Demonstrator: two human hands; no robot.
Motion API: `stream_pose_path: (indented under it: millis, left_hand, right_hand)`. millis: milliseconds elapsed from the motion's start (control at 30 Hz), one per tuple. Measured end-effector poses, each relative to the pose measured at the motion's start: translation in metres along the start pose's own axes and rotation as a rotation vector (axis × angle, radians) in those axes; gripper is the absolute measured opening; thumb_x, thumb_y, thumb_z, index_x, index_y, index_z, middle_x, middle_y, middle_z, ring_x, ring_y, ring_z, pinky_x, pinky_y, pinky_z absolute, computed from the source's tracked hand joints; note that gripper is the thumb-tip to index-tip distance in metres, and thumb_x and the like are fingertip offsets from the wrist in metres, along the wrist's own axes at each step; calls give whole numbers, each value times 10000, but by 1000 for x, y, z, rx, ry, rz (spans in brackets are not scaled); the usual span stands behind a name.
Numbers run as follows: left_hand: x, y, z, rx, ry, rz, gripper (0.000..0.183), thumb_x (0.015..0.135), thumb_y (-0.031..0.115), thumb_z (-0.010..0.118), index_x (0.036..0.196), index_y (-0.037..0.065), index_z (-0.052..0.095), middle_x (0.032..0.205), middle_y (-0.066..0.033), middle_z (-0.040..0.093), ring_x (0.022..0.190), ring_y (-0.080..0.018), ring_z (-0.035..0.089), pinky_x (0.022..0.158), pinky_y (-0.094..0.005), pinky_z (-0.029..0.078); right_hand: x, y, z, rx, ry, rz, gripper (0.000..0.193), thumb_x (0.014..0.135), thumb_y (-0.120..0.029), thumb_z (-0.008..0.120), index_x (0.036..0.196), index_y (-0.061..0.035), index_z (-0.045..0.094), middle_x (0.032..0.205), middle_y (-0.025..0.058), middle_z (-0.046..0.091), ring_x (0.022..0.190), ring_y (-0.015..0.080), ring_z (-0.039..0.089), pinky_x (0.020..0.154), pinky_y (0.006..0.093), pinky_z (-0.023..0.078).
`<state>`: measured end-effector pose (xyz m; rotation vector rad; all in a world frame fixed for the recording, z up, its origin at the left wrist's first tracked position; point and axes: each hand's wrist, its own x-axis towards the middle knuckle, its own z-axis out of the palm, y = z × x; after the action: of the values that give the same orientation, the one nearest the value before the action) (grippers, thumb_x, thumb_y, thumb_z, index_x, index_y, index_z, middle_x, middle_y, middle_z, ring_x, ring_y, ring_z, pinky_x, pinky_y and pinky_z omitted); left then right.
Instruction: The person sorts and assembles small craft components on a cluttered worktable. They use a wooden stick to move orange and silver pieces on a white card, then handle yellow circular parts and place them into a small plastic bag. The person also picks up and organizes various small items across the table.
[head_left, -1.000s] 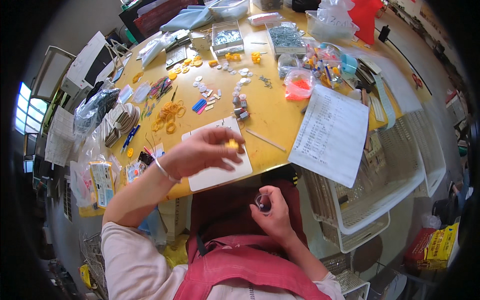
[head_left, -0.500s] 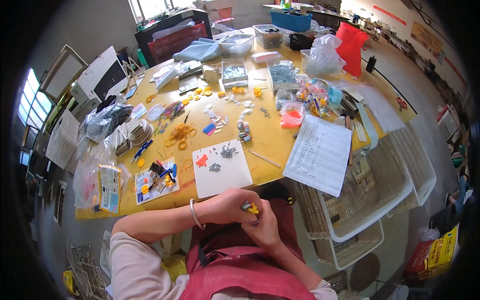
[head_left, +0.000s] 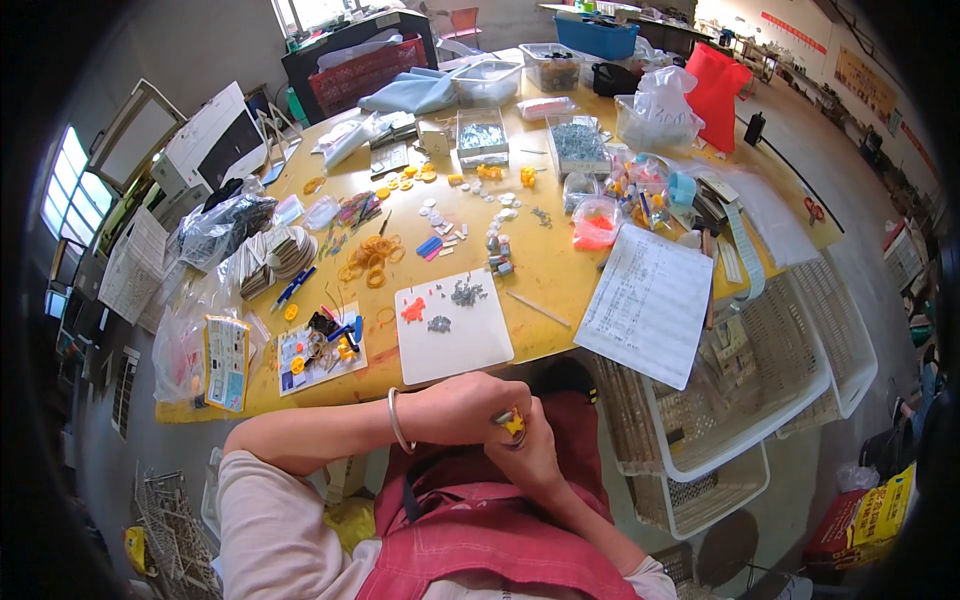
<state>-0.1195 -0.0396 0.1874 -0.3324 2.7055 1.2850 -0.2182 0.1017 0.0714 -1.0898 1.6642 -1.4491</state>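
Both hands meet in front of my red apron, close below the table's front edge. My left hand (head_left: 458,410), with a bangle on its wrist, is closed in a grip at the upper end of a small yellow plastic piece (head_left: 514,424) with some grey on it. My right hand (head_left: 532,458) is wrapped round the lower side of the same piece. Fingers hide most of its shape. Nearest on the table lies a white board (head_left: 455,350) bearing a small heap of orange bits (head_left: 413,309) and two heaps of grey bits (head_left: 467,293).
A written sheet (head_left: 645,305) lies right of the board, with a thin stick (head_left: 538,309) between them. Left are rubber bands (head_left: 368,262) and a card with small parts (head_left: 322,345). White plastic baskets (head_left: 745,440) stand at the right. Boxes of metal parts (head_left: 577,147) stand farther back.
The view has shifted slightly, so the table appears a little to the right and higher. Both hands stay together, and the yellow piece between them has turned a little.
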Motion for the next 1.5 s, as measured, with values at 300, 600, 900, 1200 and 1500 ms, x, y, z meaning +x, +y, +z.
stream_pose_path:
  millis: [300,600,900,1200,1500]
  left_hand:
    - [-6,-1,-1,-16,-27,-48,192,886,138,774,1025,59,668,944,-91,732,837,-263,723,769,-381,572]
    - [-25,-11,5,-254,266,2,192,988,92,724,1172,44,698,1061,-80,718,947,-161,710,856,-302,602]
    - [-20,-48,94,-1164,290,-205,523,1068,256,667,1502,53,456,1386,-76,600,1231,-179,623,1020,-358,536]
    - [-7,-45,120,-1709,0,-119,453,1000,150,743,1393,54,540,1255,-68,640,1081,-185,676,944,-335,573]
    - [-3,-37,116,-1527,321,-3,297,994,58,725,1265,38,605,1168,-52,674,1056,-147,672,904,-303,571]
  right_hand:
    - [1,-5,4,-3,-14,76,435,842,-140,770,1206,-22,563,1058,200,681,993,352,708,870,426,557]
    - [4,9,-9,303,27,28,400,893,-55,792,1216,-57,556,932,-13,560,835,73,538,749,250,488]
    - [4,-27,-52,535,-32,-14,446,914,27,731,1308,-57,542,1031,-12,576,943,50,571,828,225,495]
    - [4,-36,-56,643,-140,-30,610,898,-20,768,1440,-42,489,1139,56,607,1067,131,619,968,299,515]
    - [4,-25,-39,837,-25,27,790,905,-59,772,1565,-16,340,1224,142,655,1160,235,659,1017,382,558]
